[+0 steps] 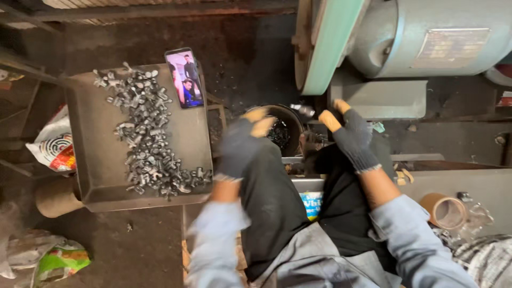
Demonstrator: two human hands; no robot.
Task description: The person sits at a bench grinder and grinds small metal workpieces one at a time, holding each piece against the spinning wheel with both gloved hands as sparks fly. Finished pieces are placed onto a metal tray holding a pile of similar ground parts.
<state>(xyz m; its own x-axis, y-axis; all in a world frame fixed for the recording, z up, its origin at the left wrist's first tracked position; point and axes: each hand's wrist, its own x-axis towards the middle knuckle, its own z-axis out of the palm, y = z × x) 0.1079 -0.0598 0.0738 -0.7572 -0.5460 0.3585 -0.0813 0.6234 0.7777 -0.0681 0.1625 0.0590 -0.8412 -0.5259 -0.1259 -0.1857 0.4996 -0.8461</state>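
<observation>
Both my hands wear dark knit gloves with orange fingertips. My left hand is blurred by motion and hovers between the grey metal tray and a round dark bowl; whether it holds anything is unclear. My right hand is raised just right of the bowl, fingers apart, with nothing visible in it. A small shiny metal piece sits by the green machine wheel, just left of my right fingertips. A pile of small grey metal parts lies across the tray.
A phone showing a video leans on the tray's far edge. A large grey-blue motor stands at the top right. A tape roll and a clear object lie on the right ledge. Plastic bags lie on the floor at left.
</observation>
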